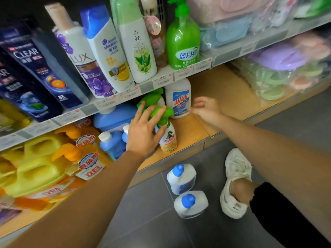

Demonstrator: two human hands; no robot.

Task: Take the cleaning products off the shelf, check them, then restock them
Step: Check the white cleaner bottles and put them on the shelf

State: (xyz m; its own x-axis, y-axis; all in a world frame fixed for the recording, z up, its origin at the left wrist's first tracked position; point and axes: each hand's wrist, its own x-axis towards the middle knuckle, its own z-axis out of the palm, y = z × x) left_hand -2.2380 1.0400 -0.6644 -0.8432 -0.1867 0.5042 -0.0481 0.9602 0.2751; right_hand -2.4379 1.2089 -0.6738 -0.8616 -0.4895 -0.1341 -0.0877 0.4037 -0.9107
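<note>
Shelves fill the far side: a long white upper shelf (100, 104) with price tags on its front edge, and a flat light-brown wooden bottom shelf (220, 97) with a straight near edge. The wood is bare on the right, so there is lots of room there. Smooth grey floor tiles (143, 212) lie near, also with open room.

Big yellow plastic jugs with handles (35, 167) sit on the left of the bottom shelf. Right of them stand blue plastic bottles with white caps (112, 142). Up top, a dark blue bottle (41, 68) reads CLEAR, a white and purple bottle (86, 65) reads LUX, and a round green pump bottle (182, 40) stands to their right.

Two fat white bottles with blue caps (186, 190) lie on the floor, touching each other, just left of a white shoe (234, 183).

A white bottle with a blue and red label (179, 99) stands far back on the wood. Its writing is not in English.

The small spray bottle with a green trigger top and orange label (166, 129) stands near the front edge of the wood. The left hand (143, 133) is spread open, with fingers on its green top but not wrapped around it. The right hand (206, 108) hangs open and empty over the bare wood, just right of the white bottle.
</note>
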